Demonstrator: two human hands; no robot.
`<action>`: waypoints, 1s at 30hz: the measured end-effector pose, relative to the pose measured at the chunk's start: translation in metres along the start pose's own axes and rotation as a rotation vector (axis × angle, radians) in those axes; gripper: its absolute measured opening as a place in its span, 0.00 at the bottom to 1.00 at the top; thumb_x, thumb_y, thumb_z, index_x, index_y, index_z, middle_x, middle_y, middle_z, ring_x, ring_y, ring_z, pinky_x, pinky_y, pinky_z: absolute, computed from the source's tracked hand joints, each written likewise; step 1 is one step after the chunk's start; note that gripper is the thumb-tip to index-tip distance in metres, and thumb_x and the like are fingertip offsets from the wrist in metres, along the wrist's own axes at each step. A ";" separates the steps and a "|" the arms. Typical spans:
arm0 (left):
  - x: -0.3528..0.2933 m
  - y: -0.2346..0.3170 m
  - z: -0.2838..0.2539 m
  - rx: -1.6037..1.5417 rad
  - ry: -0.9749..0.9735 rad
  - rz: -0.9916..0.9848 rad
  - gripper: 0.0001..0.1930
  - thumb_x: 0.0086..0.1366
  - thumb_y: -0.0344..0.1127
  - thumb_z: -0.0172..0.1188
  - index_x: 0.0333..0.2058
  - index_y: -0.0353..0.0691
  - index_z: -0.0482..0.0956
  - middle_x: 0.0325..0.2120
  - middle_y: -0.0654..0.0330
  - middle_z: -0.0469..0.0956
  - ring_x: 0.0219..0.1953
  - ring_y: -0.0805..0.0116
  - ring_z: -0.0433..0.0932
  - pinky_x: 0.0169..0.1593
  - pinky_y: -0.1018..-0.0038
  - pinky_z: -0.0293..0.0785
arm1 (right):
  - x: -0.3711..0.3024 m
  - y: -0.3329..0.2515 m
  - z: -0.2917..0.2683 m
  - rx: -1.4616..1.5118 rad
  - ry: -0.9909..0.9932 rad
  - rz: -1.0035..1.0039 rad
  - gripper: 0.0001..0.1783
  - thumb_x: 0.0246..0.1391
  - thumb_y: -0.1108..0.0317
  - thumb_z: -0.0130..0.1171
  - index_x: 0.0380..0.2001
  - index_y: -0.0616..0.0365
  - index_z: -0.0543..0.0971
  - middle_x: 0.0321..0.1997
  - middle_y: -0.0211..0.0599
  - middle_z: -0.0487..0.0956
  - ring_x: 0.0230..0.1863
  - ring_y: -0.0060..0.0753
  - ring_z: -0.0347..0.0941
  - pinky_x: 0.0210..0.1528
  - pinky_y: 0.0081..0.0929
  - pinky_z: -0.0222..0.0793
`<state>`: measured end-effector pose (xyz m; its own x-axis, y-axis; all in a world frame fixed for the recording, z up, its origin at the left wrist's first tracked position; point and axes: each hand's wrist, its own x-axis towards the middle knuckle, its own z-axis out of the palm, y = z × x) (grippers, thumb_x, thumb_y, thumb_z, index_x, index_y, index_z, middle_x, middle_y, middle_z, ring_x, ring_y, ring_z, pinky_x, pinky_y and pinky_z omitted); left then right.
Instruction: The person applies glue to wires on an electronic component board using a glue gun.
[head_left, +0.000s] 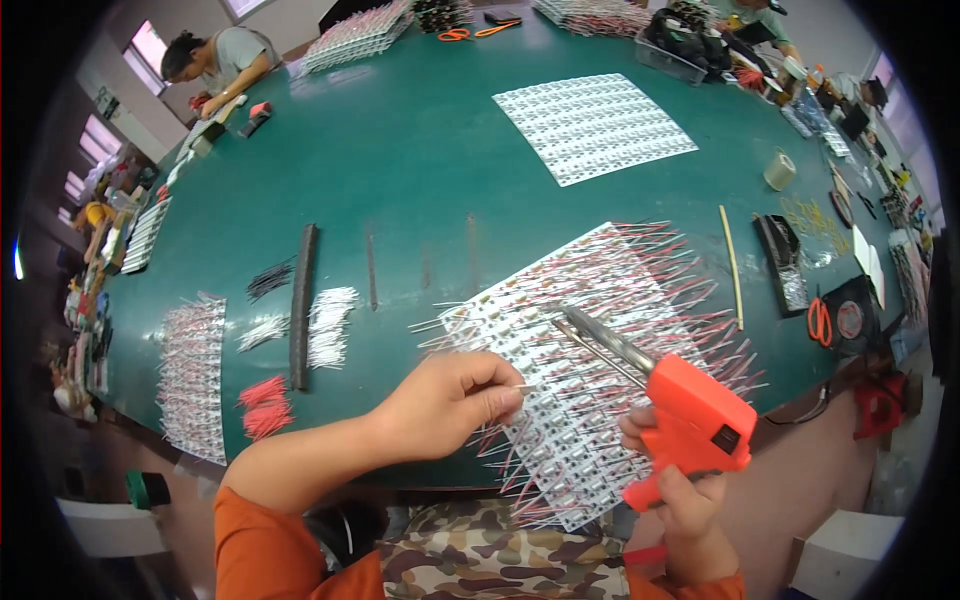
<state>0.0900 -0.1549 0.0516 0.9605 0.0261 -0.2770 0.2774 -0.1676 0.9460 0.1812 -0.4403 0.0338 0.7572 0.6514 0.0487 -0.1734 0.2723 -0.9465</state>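
My right hand [690,500] grips the handle of a red-orange soldering gun [700,410], its metal barrel and thin feed tube slanting up and left. Beneath the tip lies a large white circuit board panel [560,350], set at an angle, with rows of small parts and many red and white wires sticking out past its edges. At the panel's left side my left hand [450,405] has thumb and forefinger pinched on a short, thin white wire [526,387]. The gun's tip looks a little above the board; whether it touches anything cannot be told.
Left of me lie red wires [265,408], white wires [332,328], a dark bar [304,305] and a wired panel [193,380]. A bare panel [595,130] lies farther off. Rightward are a yellowish stick [732,268], a black tray [780,265] and orange-handled scissors [820,322]. Co-workers sit around the table.
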 end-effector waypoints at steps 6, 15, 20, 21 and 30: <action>0.003 0.014 0.023 -0.361 -0.168 -0.217 0.09 0.75 0.36 0.55 0.41 0.37 0.78 0.34 0.64 0.82 0.30 0.80 0.79 0.34 0.81 0.74 | 0.016 0.000 0.029 -0.182 -0.112 -0.094 0.33 0.58 0.74 0.54 0.66 0.71 0.62 0.63 0.54 0.73 0.66 0.48 0.69 0.69 0.47 0.59; 0.002 0.009 0.035 -0.406 -0.184 -0.260 0.08 0.75 0.35 0.54 0.41 0.37 0.77 0.34 0.64 0.82 0.28 0.81 0.78 0.32 0.82 0.73 | 0.012 -0.009 0.033 -0.256 -0.249 -0.080 0.33 0.59 0.72 0.56 0.67 0.70 0.63 0.67 0.53 0.71 0.65 0.41 0.69 0.65 0.37 0.64; 0.000 0.002 0.051 -0.527 -0.240 -0.208 0.07 0.76 0.35 0.52 0.41 0.38 0.75 0.34 0.63 0.82 0.27 0.80 0.78 0.31 0.81 0.74 | 0.003 -0.001 0.030 -0.312 -0.350 -0.137 0.30 0.56 0.77 0.62 0.62 0.70 0.69 0.53 0.44 0.79 0.46 0.27 0.77 0.48 0.25 0.72; -0.002 0.002 0.053 -0.614 -0.273 -0.220 0.08 0.76 0.36 0.52 0.41 0.38 0.75 0.34 0.63 0.82 0.27 0.80 0.78 0.31 0.81 0.74 | 0.000 0.002 0.029 -0.308 -0.359 -0.136 0.30 0.56 0.77 0.62 0.62 0.70 0.69 0.53 0.44 0.79 0.46 0.27 0.77 0.48 0.25 0.72; -0.008 -0.012 0.007 0.325 0.206 0.245 0.03 0.70 0.26 0.57 0.39 0.35 0.78 0.34 0.57 0.83 0.30 0.69 0.82 0.33 0.74 0.78 | -0.009 0.002 0.017 -0.210 -0.055 -0.077 0.34 0.58 0.69 0.58 0.65 0.72 0.63 0.60 0.58 0.75 0.62 0.55 0.73 0.67 0.54 0.65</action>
<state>0.0790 -0.1596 0.0410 0.9904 0.1373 0.0187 0.0520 -0.4934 0.8683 0.1635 -0.4338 0.0363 0.7267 0.6734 0.1356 0.0233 0.1731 -0.9846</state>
